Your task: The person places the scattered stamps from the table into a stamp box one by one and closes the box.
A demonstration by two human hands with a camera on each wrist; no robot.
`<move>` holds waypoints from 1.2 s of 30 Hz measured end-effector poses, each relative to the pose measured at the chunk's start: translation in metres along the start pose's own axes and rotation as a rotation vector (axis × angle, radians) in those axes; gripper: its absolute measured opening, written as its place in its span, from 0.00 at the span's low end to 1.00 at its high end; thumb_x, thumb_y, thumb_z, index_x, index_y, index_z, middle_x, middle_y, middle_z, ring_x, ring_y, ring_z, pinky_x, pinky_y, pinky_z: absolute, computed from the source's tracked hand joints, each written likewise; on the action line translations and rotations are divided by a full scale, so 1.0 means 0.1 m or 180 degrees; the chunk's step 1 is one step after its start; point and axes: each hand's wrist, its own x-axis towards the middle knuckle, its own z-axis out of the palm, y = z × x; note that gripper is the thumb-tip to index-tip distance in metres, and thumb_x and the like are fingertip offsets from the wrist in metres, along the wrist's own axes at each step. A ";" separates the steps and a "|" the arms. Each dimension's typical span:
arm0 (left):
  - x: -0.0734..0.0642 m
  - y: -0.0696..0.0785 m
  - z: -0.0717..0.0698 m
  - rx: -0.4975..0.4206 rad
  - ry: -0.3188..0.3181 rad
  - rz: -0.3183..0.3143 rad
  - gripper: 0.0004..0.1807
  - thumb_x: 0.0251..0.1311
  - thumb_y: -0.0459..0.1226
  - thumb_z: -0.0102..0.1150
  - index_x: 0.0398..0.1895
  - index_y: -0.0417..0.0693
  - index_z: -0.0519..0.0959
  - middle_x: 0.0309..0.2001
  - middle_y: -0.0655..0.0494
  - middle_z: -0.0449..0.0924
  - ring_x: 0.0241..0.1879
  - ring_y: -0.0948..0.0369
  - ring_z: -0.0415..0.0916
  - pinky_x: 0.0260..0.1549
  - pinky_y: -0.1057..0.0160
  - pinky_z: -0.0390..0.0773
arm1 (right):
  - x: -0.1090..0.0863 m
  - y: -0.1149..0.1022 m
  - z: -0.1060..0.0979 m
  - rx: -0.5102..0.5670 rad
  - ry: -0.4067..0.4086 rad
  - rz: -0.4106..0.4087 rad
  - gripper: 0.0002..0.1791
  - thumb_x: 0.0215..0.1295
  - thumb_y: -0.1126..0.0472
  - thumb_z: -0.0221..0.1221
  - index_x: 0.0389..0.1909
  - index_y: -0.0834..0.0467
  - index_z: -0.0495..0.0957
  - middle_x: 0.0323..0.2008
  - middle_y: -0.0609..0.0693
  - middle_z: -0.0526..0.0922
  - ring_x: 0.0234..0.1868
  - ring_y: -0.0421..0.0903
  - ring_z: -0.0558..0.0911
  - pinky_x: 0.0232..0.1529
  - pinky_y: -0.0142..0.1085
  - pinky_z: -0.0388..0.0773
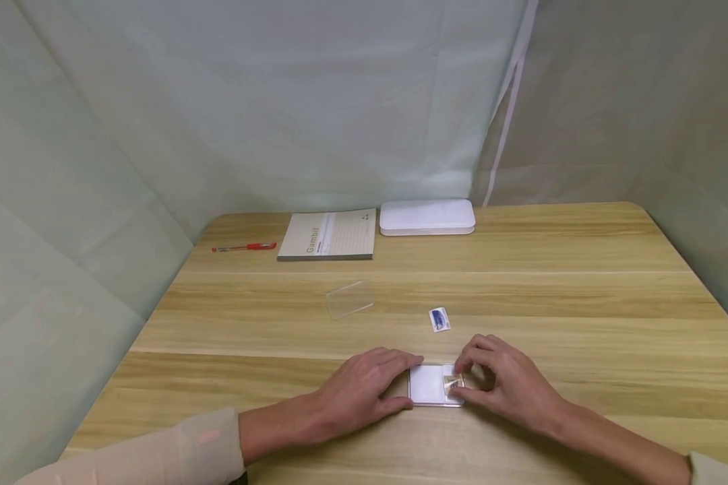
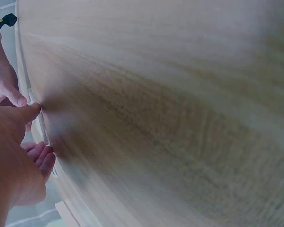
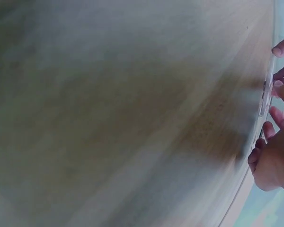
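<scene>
At the far left of the wooden table [image 1: 582,289], a red-ended pen [image 1: 244,247] is laid crosswise. Just beside it a notebook [image 1: 346,236] is placed, with "Gambit" printed up its cover; the smaller print beside the word cannot be read. Nearer the front, a clear panel [image 1: 350,300] is laid flat and slightly askew. Next comes the left hand [image 1: 364,385], by which the left end of a clear case [image 1: 437,405] is held, the thumb set at the near corner and the forefinger at the far one. Behind, at the table's back edge, a white box [image 1: 427,217] with rounded corners is seen closed. The case is lined with a white card [image 1: 427,384], and at its right end a small stamp [image 1: 451,381] is seen, partly covered by fingers. Beyond the case, a blue stamp [image 1: 439,320] is left loose, its marginal lettering too small to be read. At the right, the stamp in the case is pinched between the thumb and forefinger of the right hand [image 1: 509,384], whose fingers are curled.
</scene>
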 end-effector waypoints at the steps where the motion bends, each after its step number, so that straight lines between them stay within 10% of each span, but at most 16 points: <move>1: 0.00 0.00 0.00 0.0001 0.0003 0.0005 0.32 0.67 0.48 0.73 0.71 0.46 0.77 0.65 0.54 0.82 0.65 0.61 0.78 0.67 0.59 0.77 | 0.00 0.00 0.00 0.0002 0.0008 0.0003 0.17 0.52 0.53 0.82 0.36 0.43 0.83 0.39 0.32 0.79 0.33 0.35 0.72 0.29 0.26 0.71; 19: -0.01 0.00 0.00 0.0031 0.0038 0.0041 0.32 0.67 0.48 0.73 0.70 0.46 0.77 0.64 0.54 0.82 0.65 0.61 0.78 0.66 0.59 0.77 | 0.20 0.04 -0.14 -0.0110 0.0198 -0.0092 0.25 0.50 0.60 0.83 0.51 0.54 0.88 0.47 0.42 0.86 0.42 0.42 0.82 0.41 0.38 0.84; 36: 0.00 0.00 0.01 0.0036 0.0052 0.0051 0.32 0.67 0.48 0.73 0.70 0.46 0.77 0.64 0.54 0.83 0.64 0.61 0.78 0.66 0.60 0.78 | 0.37 0.16 -0.07 -0.0356 0.0158 0.0417 0.29 0.55 0.57 0.81 0.58 0.62 0.86 0.50 0.53 0.86 0.46 0.49 0.82 0.45 0.48 0.84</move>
